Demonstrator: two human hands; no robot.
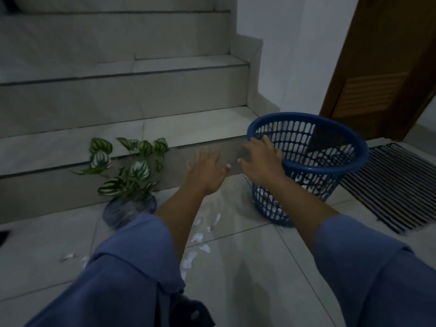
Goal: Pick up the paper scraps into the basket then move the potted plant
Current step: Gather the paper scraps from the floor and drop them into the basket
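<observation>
A blue plastic basket [330, 161] with slotted walls stands on the tiled floor at the right, white scraps showing through its lower wall. My right hand [260, 160] hovers at its left rim, fingers spread, holding nothing. My left hand [206, 172] is raised beside it, open and empty. White paper scraps [197, 238] lie scattered on the floor below my left forearm, and more paper scraps [68, 257] lie further left. The potted plant [128, 175], with striped green leaves in a dark round pot [122, 212], stands against the lowest stair.
Tiled stairs [118, 109] rise behind the plant and basket. A striped doormat [396, 185] lies right of the basket, before a brown wooden door [382, 67]. My blue sleeves fill the lower frame. A dark object [3, 237] sits at the left edge.
</observation>
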